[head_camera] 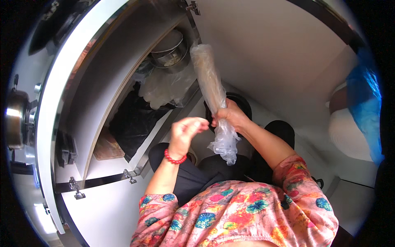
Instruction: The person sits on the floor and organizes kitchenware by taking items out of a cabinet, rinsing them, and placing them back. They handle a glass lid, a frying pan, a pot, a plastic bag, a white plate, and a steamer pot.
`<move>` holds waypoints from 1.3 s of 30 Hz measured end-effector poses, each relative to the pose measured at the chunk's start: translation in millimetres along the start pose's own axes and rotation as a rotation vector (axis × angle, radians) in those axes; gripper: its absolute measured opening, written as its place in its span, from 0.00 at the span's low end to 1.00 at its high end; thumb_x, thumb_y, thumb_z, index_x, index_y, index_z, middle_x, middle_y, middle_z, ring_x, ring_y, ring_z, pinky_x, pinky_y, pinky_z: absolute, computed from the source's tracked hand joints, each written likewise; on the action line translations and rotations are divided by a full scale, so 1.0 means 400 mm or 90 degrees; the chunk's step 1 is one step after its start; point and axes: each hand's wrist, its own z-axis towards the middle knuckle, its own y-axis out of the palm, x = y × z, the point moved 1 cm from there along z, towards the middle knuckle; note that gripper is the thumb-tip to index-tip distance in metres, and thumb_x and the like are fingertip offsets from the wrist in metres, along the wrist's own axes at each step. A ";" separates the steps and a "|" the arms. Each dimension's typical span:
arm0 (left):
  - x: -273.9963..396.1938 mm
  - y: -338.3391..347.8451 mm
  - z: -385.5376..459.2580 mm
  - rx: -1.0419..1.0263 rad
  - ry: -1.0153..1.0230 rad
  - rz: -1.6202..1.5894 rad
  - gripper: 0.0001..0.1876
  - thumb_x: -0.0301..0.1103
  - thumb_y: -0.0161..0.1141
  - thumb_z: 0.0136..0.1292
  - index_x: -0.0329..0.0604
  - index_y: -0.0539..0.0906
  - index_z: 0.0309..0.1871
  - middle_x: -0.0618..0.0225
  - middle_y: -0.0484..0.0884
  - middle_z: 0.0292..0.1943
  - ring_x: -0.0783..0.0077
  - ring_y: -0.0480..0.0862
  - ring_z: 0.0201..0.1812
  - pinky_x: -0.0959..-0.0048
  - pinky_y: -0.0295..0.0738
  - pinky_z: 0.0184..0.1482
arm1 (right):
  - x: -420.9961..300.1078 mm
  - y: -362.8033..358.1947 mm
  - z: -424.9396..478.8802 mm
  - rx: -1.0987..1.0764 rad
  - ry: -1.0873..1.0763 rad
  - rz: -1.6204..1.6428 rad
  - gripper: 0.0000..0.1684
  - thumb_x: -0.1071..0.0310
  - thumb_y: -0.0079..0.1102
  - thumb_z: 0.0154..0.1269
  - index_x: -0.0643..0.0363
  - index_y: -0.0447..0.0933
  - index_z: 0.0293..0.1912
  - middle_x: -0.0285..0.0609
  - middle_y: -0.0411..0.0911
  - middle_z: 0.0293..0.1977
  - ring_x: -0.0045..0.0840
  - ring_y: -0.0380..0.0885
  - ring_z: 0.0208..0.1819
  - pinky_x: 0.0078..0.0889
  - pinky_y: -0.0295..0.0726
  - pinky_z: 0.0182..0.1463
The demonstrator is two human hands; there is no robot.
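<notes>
My right hand (232, 115) grips a long, pale roll-shaped bundle (207, 69) wrapped in clear plastic. The bundle stands tilted, its far end toward the cabinet, and the crumpled loose plastic (226, 142) hangs below my fist. What lies inside the wrapping is too blurred to name. Left of the bundle, my left hand (186, 132) is raised with curled fingers and nothing visible in them; a red bead bracelet (175, 156) circles its wrist. The fingertips point at the bundle, apart from it. Behind my right hand, a black round container (245, 106) is partly hidden.
An open cabinet (120, 78) holds metal pots (172, 57), a clear plastic bag (163, 88), a black plastic bag (137, 120) and a wooden board (108, 146). Open doors (105, 213) (265, 43) flank it. A blue plastic bag (365, 102) hangs at right. A metal pot (17, 119) stands far left.
</notes>
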 end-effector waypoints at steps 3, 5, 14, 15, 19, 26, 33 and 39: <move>0.019 -0.017 -0.006 0.224 0.067 -0.107 0.19 0.35 0.53 0.65 0.34 0.71 0.55 0.53 0.78 0.47 0.62 0.80 0.47 0.67 0.75 0.48 | -0.041 0.009 -0.068 -0.097 0.018 0.016 0.31 0.76 0.54 0.35 0.67 0.65 0.47 0.45 0.70 0.25 0.28 0.73 0.19 0.34 0.77 0.27; 0.038 -0.005 0.003 0.153 0.079 -0.216 0.29 0.45 0.57 0.62 0.34 0.65 0.60 0.52 0.75 0.52 0.60 0.77 0.52 0.63 0.74 0.51 | -0.045 0.014 -0.096 -0.250 0.043 0.058 0.33 0.75 0.53 0.36 0.69 0.66 0.50 0.46 0.71 0.24 0.27 0.72 0.18 0.33 0.77 0.26; 0.090 0.128 -0.004 0.108 0.161 -0.440 0.16 0.29 0.63 0.54 0.38 0.73 0.45 0.68 0.77 0.33 0.74 0.79 0.33 0.72 0.78 0.36 | 0.050 0.086 -0.249 -0.489 0.234 0.355 0.34 0.73 0.55 0.43 0.69 0.63 0.54 0.54 0.73 0.32 0.33 0.76 0.26 0.36 0.78 0.31; 0.089 0.129 -0.009 0.130 0.183 -0.435 0.15 0.28 0.63 0.54 0.38 0.73 0.44 0.68 0.76 0.33 0.75 0.79 0.32 0.73 0.77 0.35 | 0.051 0.084 -0.251 -0.450 0.212 0.309 0.33 0.73 0.54 0.44 0.69 0.63 0.54 0.55 0.73 0.33 0.34 0.77 0.27 0.38 0.79 0.33; 0.085 0.120 -0.024 0.217 0.262 -0.415 0.15 0.26 0.61 0.55 0.37 0.73 0.46 0.68 0.77 0.35 0.75 0.79 0.33 0.74 0.77 0.37 | 0.036 0.079 -0.274 -0.324 0.100 0.070 0.31 0.67 0.54 0.49 0.67 0.63 0.55 0.54 0.74 0.39 0.37 0.79 0.36 0.41 0.79 0.45; 0.087 0.061 -0.035 0.277 0.303 -0.404 0.19 0.27 0.61 0.56 0.33 0.72 0.50 0.62 0.78 0.43 0.70 0.80 0.41 0.70 0.77 0.45 | 0.041 0.048 -0.378 -0.343 -0.012 0.087 0.50 0.64 0.69 0.50 0.63 0.49 0.67 0.44 0.64 0.58 0.26 0.68 0.57 0.32 0.68 0.59; 0.143 0.127 -0.025 0.221 0.345 -0.426 0.18 0.28 0.58 0.61 0.36 0.70 0.53 0.62 0.76 0.47 0.70 0.78 0.46 0.69 0.75 0.50 | 0.013 0.147 -0.419 -0.047 -0.150 -0.128 0.30 0.69 0.64 0.56 0.63 0.66 0.58 0.34 0.74 0.41 0.17 0.72 0.40 0.24 0.72 0.45; 0.226 0.157 -0.064 0.074 0.349 -0.369 0.25 0.43 0.53 0.65 0.36 0.65 0.60 0.62 0.74 0.51 0.68 0.73 0.53 0.67 0.67 0.57 | -0.059 0.155 -0.478 0.000 -0.223 -0.079 0.30 0.70 0.64 0.55 0.65 0.66 0.57 0.36 0.74 0.45 0.18 0.72 0.45 0.24 0.69 0.51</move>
